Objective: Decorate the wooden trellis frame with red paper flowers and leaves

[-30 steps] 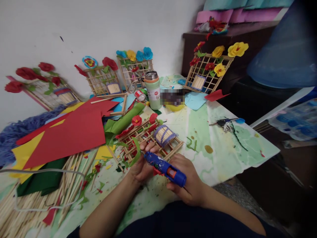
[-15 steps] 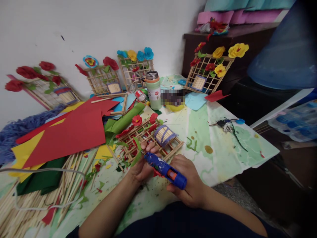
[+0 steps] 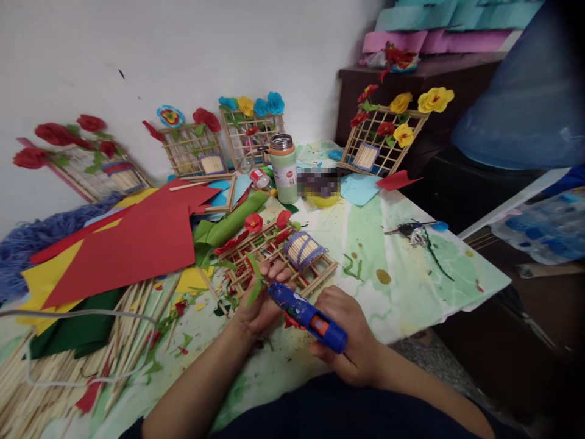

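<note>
My right hand (image 3: 350, 341) is wrapped round a blue glue gun (image 3: 308, 317), its nozzle pointing left and up toward my other hand. My left hand (image 3: 265, 299) is closed on a green paper leaf (image 3: 255, 290), right at the nozzle. Beneath the glue gun, a bit of a red paper flower (image 3: 293, 322) shows; whether it joins the leaf is hidden. Just beyond my fingers lies a stick lattice (image 3: 315, 274) with red paper flowers and a bundle of short sticks (image 3: 303, 250) bound in purple yarn.
Red paper sheets (image 3: 123, 250) and many wooden sticks (image 3: 132, 335) cover the left side, crossed by a white cord (image 3: 91, 383). A green bottle (image 3: 284, 174) stands behind. Several flowered lattices, one at right (image 3: 384, 137), stand at the back. Scissors-like dark tool (image 3: 409, 228) lies right.
Both hands stay almost in place, with the glue gun's nozzle still against the green leaf. The whole view has shifted slightly.
</note>
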A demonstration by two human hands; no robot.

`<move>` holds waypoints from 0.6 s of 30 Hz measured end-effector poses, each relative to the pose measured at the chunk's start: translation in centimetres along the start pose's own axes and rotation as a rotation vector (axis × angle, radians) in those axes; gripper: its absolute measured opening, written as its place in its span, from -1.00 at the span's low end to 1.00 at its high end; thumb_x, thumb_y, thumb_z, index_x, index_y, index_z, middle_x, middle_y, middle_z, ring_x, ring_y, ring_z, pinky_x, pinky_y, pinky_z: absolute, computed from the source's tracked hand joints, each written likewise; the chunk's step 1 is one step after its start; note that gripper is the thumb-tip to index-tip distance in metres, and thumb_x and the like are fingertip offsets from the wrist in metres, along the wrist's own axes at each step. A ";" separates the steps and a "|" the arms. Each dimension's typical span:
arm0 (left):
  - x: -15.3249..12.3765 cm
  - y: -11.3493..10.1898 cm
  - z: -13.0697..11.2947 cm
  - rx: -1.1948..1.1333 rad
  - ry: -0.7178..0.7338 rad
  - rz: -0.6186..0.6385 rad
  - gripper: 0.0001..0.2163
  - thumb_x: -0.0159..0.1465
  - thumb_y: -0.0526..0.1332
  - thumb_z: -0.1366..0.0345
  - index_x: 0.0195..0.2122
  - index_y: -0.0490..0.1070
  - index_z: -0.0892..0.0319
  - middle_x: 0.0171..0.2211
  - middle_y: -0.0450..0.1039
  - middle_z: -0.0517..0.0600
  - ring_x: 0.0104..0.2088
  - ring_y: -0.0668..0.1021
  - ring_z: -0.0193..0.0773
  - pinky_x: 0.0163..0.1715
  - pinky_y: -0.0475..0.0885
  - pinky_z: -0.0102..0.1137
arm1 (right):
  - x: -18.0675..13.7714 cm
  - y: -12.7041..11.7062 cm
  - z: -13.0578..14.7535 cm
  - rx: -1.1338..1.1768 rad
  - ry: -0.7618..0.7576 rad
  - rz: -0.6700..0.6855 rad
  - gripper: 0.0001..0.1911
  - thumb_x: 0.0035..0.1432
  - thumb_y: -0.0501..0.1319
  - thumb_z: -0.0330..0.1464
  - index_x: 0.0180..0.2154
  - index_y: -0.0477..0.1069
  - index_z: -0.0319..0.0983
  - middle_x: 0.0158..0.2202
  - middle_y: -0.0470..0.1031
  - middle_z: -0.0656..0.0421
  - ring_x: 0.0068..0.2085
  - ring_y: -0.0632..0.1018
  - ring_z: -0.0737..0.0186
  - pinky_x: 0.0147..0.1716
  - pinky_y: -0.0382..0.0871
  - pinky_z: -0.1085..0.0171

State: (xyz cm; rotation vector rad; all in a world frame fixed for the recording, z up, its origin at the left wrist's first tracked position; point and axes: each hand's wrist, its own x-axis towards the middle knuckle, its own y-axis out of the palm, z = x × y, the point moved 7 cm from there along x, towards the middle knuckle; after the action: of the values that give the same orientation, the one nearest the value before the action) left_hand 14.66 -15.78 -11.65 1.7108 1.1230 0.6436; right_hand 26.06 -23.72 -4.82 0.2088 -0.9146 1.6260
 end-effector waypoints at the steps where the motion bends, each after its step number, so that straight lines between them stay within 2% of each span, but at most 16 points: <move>1: 0.1 0.2 -0.6 0.049 0.016 -0.007 -0.71 -0.10 0.49 0.33 -0.48 0.36 0.14 -0.47 0.23 -0.15 -0.41 0.39 -0.45 -0.38 0.34 -0.52 | -0.1 -0.3 0.0 0.007 -0.012 -0.015 -0.68 0.23 0.02 -0.09 -0.34 0.27 -0.21 -0.46 0.30 0.15 -0.37 0.34 0.16 -0.36 0.18 0.18; 4: 0.7 1.0 -4.1 0.315 0.091 -0.073 -0.75 -0.06 0.47 0.28 -0.49 0.39 0.18 -0.46 0.29 -0.12 -0.41 0.40 -0.42 -0.36 0.37 -0.48 | -0.5 -1.5 -0.4 -0.021 -0.027 -0.057 -0.70 0.23 0.02 -0.11 -0.36 0.24 -0.20 -0.47 0.27 0.16 -0.41 0.31 0.18 -0.38 0.14 0.18; 8: 1.9 0.8 -10.4 0.821 0.204 -0.390 -0.72 -0.19 0.48 0.31 -0.48 0.44 0.22 -0.54 0.38 -0.11 -0.50 0.42 -0.41 -0.47 0.32 -0.49 | -1.8 -3.7 -2.9 -0.169 0.056 -0.134 -0.75 0.23 0.05 -0.18 -0.40 0.23 -0.20 -0.49 0.24 0.18 -0.43 0.28 0.20 -0.41 0.10 0.20; 10: 2.8 0.6 -12.1 1.063 0.175 -0.468 -0.70 -0.19 0.47 0.27 -0.47 0.45 0.23 -0.57 0.39 -0.11 -0.55 0.40 -0.41 -0.54 0.26 -0.50 | -2.5 -4.7 -4.5 -0.243 0.123 -0.175 -0.75 0.23 0.05 -0.20 -0.42 0.22 -0.21 -0.50 0.23 0.19 -0.43 0.28 0.20 -0.41 0.09 0.21; 13: 4.6 -0.5 -12.0 1.294 0.001 -0.486 -0.70 -0.19 0.45 0.22 -0.48 0.44 0.23 -0.63 0.36 -0.14 -0.64 0.32 -0.44 -0.62 0.16 -0.50 | -3.3 -5.6 -6.6 -0.314 0.202 -0.211 -0.73 0.24 0.05 -0.21 -0.46 0.19 -0.20 -0.51 0.21 0.20 -0.44 0.28 0.21 -0.43 0.08 0.23; 16: 6.0 -2.0 -10.7 1.359 -0.194 -0.483 -0.73 -0.20 0.43 0.23 -0.52 0.44 0.23 -0.68 0.30 -0.16 -0.69 0.25 -0.46 -0.67 0.08 -0.49 | -3.7 -5.9 -7.8 -0.350 0.238 -0.223 -0.71 0.24 0.05 -0.21 -0.48 0.16 -0.19 -0.52 0.20 0.21 -0.45 0.26 0.23 -0.45 0.06 0.25; 18: 6.6 -2.6 -9.9 1.370 -0.287 -0.462 -0.73 -0.23 0.44 0.25 -0.53 0.45 0.24 -0.67 0.33 -0.13 -0.67 0.29 -0.44 -0.66 0.12 -0.49 | -3.9 -5.9 -8.4 -0.368 0.246 -0.219 -0.72 0.24 0.03 -0.22 -0.48 0.16 -0.19 -0.52 0.21 0.21 -0.45 0.26 0.23 -0.44 0.06 0.24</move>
State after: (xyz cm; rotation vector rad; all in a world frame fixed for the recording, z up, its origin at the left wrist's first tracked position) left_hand 8.51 -5.36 -10.50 2.3248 1.8177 -0.8755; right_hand 35.29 -21.22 -10.15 -0.1402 -0.9460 1.2252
